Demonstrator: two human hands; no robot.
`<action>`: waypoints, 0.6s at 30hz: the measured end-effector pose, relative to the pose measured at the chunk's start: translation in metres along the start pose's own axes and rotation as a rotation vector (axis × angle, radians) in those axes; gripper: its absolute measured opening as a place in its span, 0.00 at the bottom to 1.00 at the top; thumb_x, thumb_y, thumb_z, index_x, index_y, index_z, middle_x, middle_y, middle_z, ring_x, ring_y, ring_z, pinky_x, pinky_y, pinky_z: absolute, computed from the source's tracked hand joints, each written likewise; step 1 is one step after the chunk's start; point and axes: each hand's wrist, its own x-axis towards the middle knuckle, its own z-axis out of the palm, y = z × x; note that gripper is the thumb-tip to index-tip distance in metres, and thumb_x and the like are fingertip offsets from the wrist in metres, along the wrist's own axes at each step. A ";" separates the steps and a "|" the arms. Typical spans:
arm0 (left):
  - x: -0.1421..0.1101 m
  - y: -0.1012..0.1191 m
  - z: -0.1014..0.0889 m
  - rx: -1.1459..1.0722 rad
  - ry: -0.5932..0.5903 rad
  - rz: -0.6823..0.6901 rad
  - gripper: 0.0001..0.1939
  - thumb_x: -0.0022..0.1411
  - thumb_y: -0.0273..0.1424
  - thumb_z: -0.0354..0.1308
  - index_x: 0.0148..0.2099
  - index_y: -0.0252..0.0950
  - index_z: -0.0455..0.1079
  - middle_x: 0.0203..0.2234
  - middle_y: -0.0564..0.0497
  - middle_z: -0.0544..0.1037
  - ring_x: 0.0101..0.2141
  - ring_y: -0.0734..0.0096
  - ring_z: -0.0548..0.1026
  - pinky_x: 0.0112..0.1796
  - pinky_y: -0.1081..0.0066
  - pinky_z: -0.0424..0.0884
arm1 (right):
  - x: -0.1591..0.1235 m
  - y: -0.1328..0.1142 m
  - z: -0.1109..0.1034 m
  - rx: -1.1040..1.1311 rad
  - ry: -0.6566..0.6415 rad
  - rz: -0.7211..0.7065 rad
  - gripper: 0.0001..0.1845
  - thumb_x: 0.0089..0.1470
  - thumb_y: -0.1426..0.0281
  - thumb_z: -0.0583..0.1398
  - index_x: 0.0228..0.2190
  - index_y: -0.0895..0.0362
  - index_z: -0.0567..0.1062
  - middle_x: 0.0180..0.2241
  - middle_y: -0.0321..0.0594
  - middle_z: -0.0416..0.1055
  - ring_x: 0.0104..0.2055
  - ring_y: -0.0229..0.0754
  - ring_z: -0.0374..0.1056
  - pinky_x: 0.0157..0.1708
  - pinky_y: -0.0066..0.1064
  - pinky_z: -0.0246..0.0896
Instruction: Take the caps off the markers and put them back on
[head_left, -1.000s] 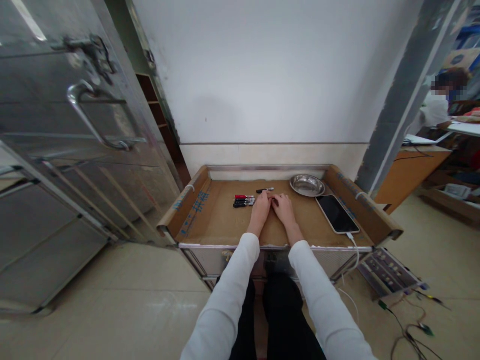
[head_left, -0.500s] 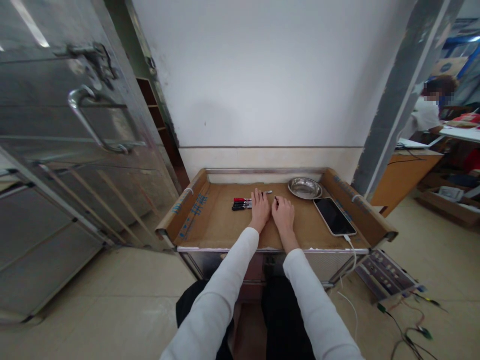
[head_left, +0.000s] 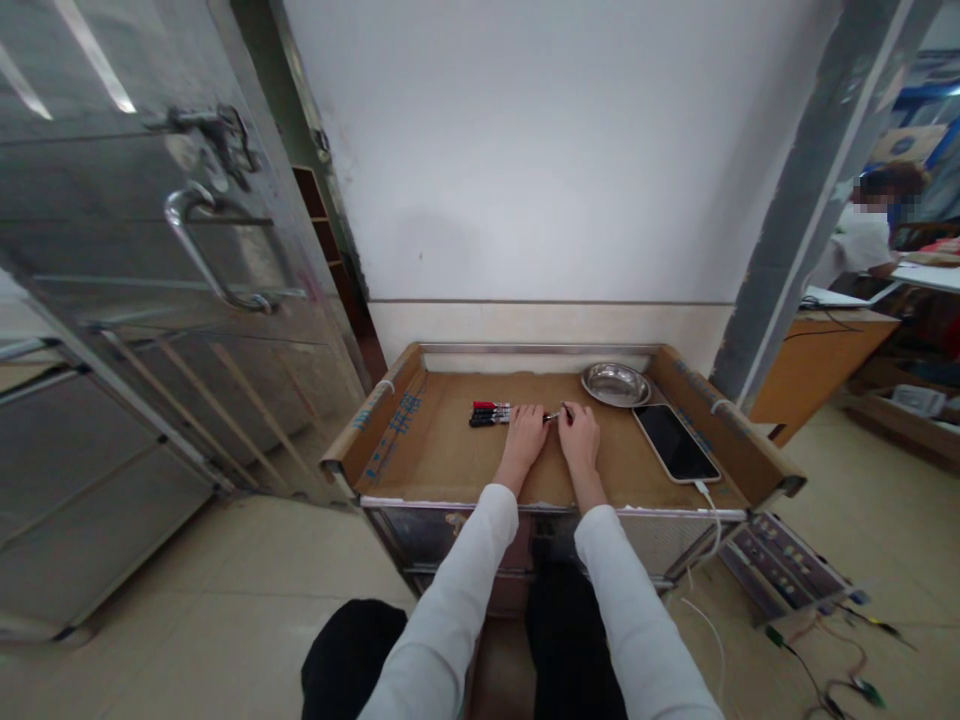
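Note:
My left hand (head_left: 525, 437) and my right hand (head_left: 579, 436) rest side by side on the brown cardboard lining of a metal cart tray (head_left: 420, 445). A thin dark marker (head_left: 553, 416) lies between their fingertips. My left hand's fingers are curled on its left end. My right hand pinches a small dark piece at its right end, apparently the cap. Just left of my left hand lie three markers (head_left: 489, 413) in a neat row, one with a red cap.
A round steel bowl (head_left: 616, 383) sits at the tray's back right. A dark phone (head_left: 675, 442) lies face up by the right wall, its white cable hanging off the front. A metal door (head_left: 150, 300) stands at the left. Another person sits at a desk far right.
My left hand drew back from the far marker and brought it toward me. My right hand, pinching the small dark piece, has moved up to the marker's end. The camera shifted slightly.

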 end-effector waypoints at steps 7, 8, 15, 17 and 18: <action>-0.009 0.000 -0.012 0.013 0.121 -0.138 0.08 0.66 0.26 0.46 0.45 0.36 0.65 0.40 0.47 0.75 0.44 0.63 0.70 0.51 0.61 0.59 | -0.004 -0.002 -0.006 -0.034 -0.093 -0.066 0.17 0.61 0.66 0.50 0.45 0.50 0.76 0.39 0.42 0.71 0.37 0.40 0.65 0.38 0.29 0.52; -0.009 0.000 -0.013 0.016 0.131 -0.158 0.09 0.66 0.26 0.46 0.45 0.36 0.65 0.40 0.47 0.75 0.44 0.63 0.70 0.51 0.61 0.59 | -0.005 -0.002 -0.006 -0.035 -0.103 -0.080 0.17 0.62 0.67 0.50 0.45 0.50 0.75 0.39 0.42 0.72 0.38 0.40 0.65 0.38 0.29 0.52; -0.009 0.000 -0.014 0.020 0.140 -0.142 0.12 0.67 0.26 0.42 0.46 0.36 0.66 0.40 0.46 0.75 0.44 0.65 0.71 0.52 0.61 0.60 | -0.005 -0.003 -0.005 0.007 -0.128 -0.157 0.18 0.62 0.69 0.49 0.47 0.51 0.74 0.44 0.41 0.74 0.43 0.40 0.66 0.43 0.29 0.54; -0.009 -0.001 -0.012 0.027 0.138 -0.123 0.11 0.67 0.26 0.43 0.47 0.36 0.66 0.41 0.46 0.75 0.44 0.65 0.71 0.52 0.62 0.60 | -0.004 -0.003 -0.005 0.016 -0.135 -0.178 0.18 0.63 0.69 0.49 0.48 0.52 0.74 0.45 0.42 0.74 0.43 0.40 0.66 0.44 0.29 0.54; -0.009 -0.002 -0.011 0.032 0.140 -0.122 0.12 0.67 0.26 0.44 0.47 0.37 0.66 0.41 0.47 0.75 0.44 0.65 0.71 0.52 0.62 0.60 | -0.004 -0.003 -0.005 0.011 -0.132 -0.175 0.18 0.63 0.69 0.49 0.48 0.52 0.74 0.45 0.42 0.74 0.42 0.40 0.67 0.43 0.29 0.55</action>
